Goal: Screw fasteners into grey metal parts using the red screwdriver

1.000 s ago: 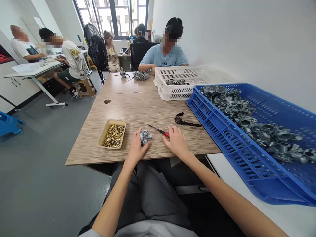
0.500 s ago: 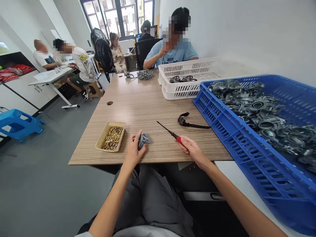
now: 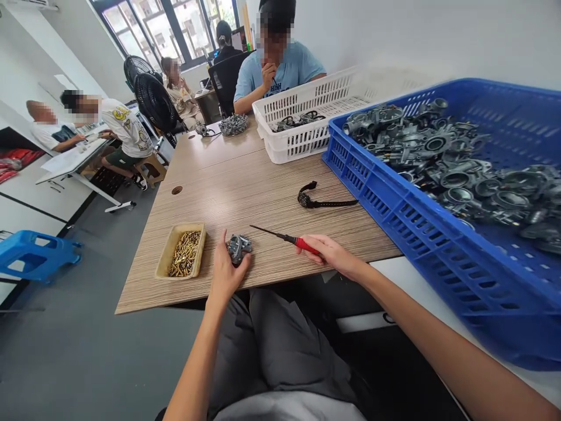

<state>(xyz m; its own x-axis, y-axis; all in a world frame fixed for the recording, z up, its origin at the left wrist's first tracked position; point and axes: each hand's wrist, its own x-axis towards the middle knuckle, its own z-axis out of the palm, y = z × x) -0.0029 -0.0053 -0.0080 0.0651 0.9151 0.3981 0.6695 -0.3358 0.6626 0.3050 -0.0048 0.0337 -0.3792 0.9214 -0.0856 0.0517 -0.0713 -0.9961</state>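
Note:
My left hand point(image 3: 227, 270) is closed around the left side of a grey metal carburetor point(image 3: 239, 248) at the table's near edge, thumb to the right and one finger pointing up. Part of the carburetor is hidden by the hand. My right hand point(image 3: 329, 252) grips a screwdriver point(image 3: 308, 245) by its red handle. Its dark shaft points left, and the tip is just above and right of the carburetor, apart from it. Left of my left hand stands a cream tub point(image 3: 201, 252) holding many small brass pieces point(image 3: 184, 255).
A wristwatch point(image 3: 304, 199) lies on the wooden table point(image 3: 228, 193). At right, a blue crate point(image 3: 394, 193) is heaped with carburetors. Behind it, a white basket point(image 3: 284, 153) holds several dark parts. Across the table sits a person in blue point(image 3: 302, 58), beside a pile of metal parts point(image 3: 233, 124).
The view has tilted and shifted. The screwdriver has swung to point more to the left, its tip closer to the carburetor. My left hand still holds the carburetor, with a finger lifted more upright.

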